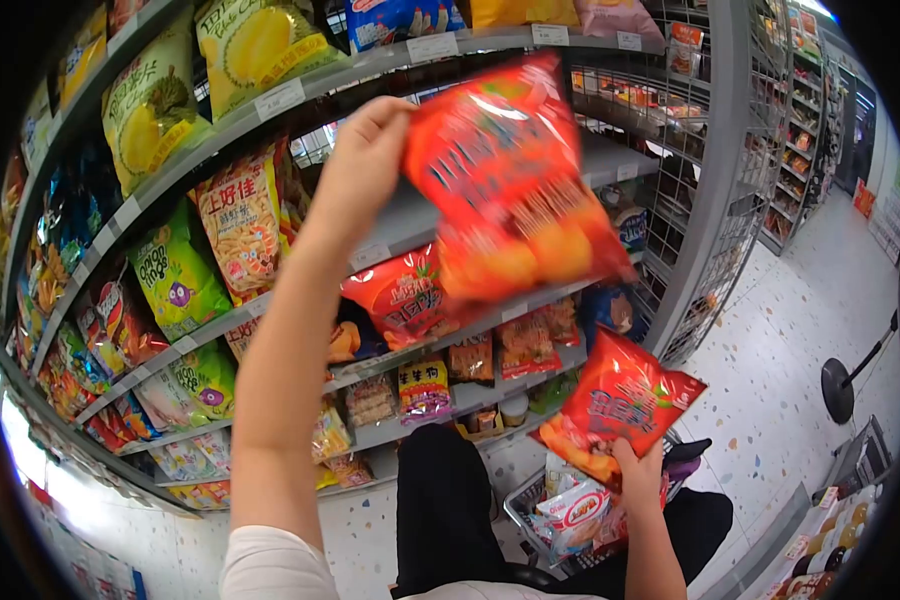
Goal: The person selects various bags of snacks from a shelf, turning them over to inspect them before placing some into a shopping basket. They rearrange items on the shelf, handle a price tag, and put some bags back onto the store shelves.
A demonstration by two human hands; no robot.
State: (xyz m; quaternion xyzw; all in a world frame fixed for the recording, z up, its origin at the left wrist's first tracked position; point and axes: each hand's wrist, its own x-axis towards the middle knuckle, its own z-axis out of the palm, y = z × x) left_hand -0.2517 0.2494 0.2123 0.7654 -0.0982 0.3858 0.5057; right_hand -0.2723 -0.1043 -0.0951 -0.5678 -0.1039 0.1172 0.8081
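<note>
Raised in front of the shelves, my left hand (370, 165) pinches the upper left edge of a large red snack bag (515, 180), which is blurred by motion. Lower down on the right, my right hand (640, 475) grips the bottom edge of a smaller-looking red snack bag (620, 400). That bag is above a shopping basket (515, 505) that holds several packets, among them a white and red one (577, 515). Another red bag (400, 295) lies on the middle shelf, partly behind the raised bag.
Curved shelves (370, 250) carry green onion ring bags (177, 275), yellow chip bags (150, 110) and small packets. A wire mesh rack end (705, 200) stands at the right. Bottles (838, 540) line the lower right, and a round black stand base (838, 390) rests on the floor.
</note>
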